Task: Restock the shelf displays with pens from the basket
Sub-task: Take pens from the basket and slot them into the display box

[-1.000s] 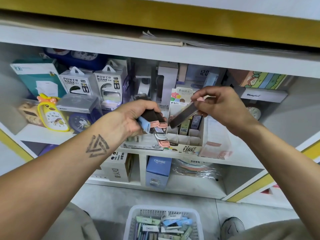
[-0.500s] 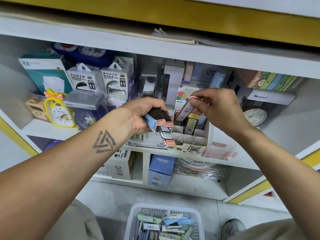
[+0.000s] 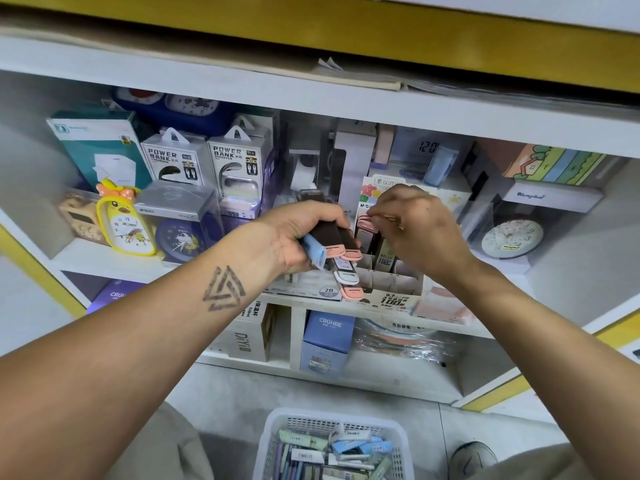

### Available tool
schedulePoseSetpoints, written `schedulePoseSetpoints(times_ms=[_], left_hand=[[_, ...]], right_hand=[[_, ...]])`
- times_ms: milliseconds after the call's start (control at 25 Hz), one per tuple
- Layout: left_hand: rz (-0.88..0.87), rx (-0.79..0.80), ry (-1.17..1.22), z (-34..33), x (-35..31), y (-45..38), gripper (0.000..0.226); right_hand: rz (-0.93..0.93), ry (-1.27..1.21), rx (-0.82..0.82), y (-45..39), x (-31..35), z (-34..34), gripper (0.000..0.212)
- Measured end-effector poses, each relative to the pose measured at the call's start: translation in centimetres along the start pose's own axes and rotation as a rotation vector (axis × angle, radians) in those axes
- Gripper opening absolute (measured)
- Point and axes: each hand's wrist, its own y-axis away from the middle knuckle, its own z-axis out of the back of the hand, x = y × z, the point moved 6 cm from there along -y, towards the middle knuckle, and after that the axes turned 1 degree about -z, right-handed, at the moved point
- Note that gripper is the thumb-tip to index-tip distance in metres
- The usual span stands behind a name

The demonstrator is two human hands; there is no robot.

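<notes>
My left hand [image 3: 298, 237] grips a bundle of flat dark packs [image 3: 341, 252] with pink, white and blue ends, held in front of the shelf. My right hand [image 3: 415, 230] pinches the pink top of one pack [image 3: 365, 225] that stands upright in a slot of the white cardboard display box [image 3: 391, 289] on the middle shelf. Other packs stand in the box's slots beside it. On the floor below sits the white plastic basket [image 3: 277, 441], holding several green, blue and white packs.
Power bank boxes [image 3: 204, 161], a yellow chick clock [image 3: 124, 226] and other clocks crowd the shelf left of the display. A round clock [image 3: 509, 237] stands to its right. Boxes fill the lower shelf [image 3: 329, 337]. My shoe [image 3: 474, 459] is beside the basket.
My right hand carried one dark pack from beside the bundle down into the display box, turning it upright. My left hand kept its grip on the bundle.
</notes>
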Motion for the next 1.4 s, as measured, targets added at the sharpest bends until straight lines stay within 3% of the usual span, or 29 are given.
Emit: schedulePoseSetpoints(times_ms=[120, 200, 320, 480, 600, 680, 800, 960, 1120, 1240, 1400], left_hand=[[-0.006, -0.015, -0.005, 0.2, 0.0, -0.3, 0.025], [-0.007, 0.004, 0.008, 0.0, 0.1, -0.4, 0.020], [-0.017, 0.034, 0.027, -0.3, 0.1, -0.5, 0.013], [-0.028, 0.063, 0.067, -0.6, 0.0, -0.4, 0.024], [-0.038, 0.064, 0.074, -0.4, -0.2, -0.4, 0.008], [-0.040, 0.067, 0.095, -0.2, -0.4, -0.4, 0.005], [-0.027, 0.093, 0.109, -0.3, -0.4, 0.0, 0.004], [-0.006, 0.063, 0.045, 0.3, -0.1, 0.1, 0.008], [0.007, -0.029, 0.020, 1.0, 0.0, 0.1, 0.011], [0.001, -0.039, 0.033, 1.0, 0.0, 0.0, 0.013], [0.012, -0.011, 0.032, 0.6, 0.3, -0.1, 0.011]], right_hand=[[-0.282, -0.650, 0.179, 0.1, 0.0, -0.4, 0.007], [-0.374, -0.858, 0.360, 0.9, 0.8, -1.3, 0.031], [-0.442, -0.980, 0.426, 1.5, 1.0, -1.8, 0.041], [-0.565, -1.078, 0.317, 1.3, -1.1, -1.0, 0.023], [-0.507, -1.161, 0.285, 1.0, -1.7, -0.3, 0.021], [-0.422, -1.192, 0.286, 0.8, -1.4, -0.1, 0.039], [-0.340, -1.130, 0.221, 0.4, -1.4, 0.6, 0.048], [-0.278, -0.960, 0.069, 0.0, -2.2, 2.1, 0.025], [-0.275, -0.795, 0.040, -0.2, -2.4, 2.1, 0.009], [-0.244, -0.501, 0.011, 0.0, -2.4, 1.5, 0.006], [-0.052, -0.153, -0.081, 0.2, -0.9, 1.4, 0.015]])
